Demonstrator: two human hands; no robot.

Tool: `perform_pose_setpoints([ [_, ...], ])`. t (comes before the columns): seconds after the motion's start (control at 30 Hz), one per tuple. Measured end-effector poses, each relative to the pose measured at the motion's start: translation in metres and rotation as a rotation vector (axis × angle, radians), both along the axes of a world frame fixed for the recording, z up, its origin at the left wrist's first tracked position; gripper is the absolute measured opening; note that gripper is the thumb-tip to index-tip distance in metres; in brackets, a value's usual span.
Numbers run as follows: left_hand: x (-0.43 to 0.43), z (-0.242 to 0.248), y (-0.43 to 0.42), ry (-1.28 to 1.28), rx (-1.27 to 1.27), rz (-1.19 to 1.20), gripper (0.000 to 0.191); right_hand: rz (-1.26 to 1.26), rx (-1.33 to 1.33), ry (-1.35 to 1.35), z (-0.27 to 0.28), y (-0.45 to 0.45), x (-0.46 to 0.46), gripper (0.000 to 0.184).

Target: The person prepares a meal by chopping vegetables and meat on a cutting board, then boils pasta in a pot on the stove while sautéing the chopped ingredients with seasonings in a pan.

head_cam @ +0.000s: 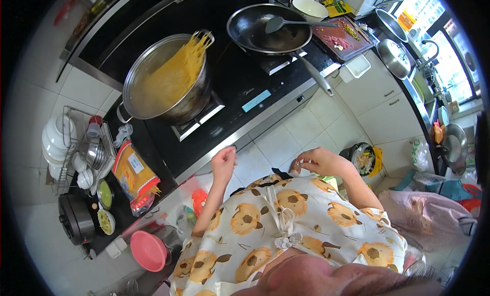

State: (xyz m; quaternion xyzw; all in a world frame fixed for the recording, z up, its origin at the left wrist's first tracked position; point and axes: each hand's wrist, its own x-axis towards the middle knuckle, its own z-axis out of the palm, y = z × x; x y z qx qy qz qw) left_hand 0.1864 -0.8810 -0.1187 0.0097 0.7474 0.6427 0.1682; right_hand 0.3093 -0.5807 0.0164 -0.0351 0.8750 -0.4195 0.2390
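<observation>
My left hand (224, 162) is above the front edge of the black hob, with its fingers curled in and nothing visible in them. Low in front of my body hangs my right hand (316, 162), empty, its fingers loosely bent and apart. A large steel pot (128, 81) stands on the left burner. Dry spaghetti (183, 68) leans inside it in cloudy liquid, the upper ends sticking out over the rim by a handle. On the right burner sits a black wok (249, 35) with a grey spatula (275, 25) laid across it.
An open spaghetti bag (136, 169) lies left of the hob, near a dish rack (69, 143), a rice cooker (76, 219) and small bowls. Right of the wok, a cutting board (354, 47) holds chopped meat. The wok handle (316, 74) juts past the counter edge. A bin (360, 154) stands below.
</observation>
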Motion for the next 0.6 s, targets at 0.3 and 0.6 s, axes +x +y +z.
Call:
perform_pose_setpoints([
  [0.3,-0.195,0.000,0.172,0.704,-0.782,0.200,0.027,-0.167,-0.114,-0.214,-0.036,0.116,-0.003,0.026],
  [0.6,-0.340,-0.032,0.201,0.285,-1.034,0.207,0.036,-0.552,-0.001,-0.212,-0.094,0.169,0.063,0.024],
])
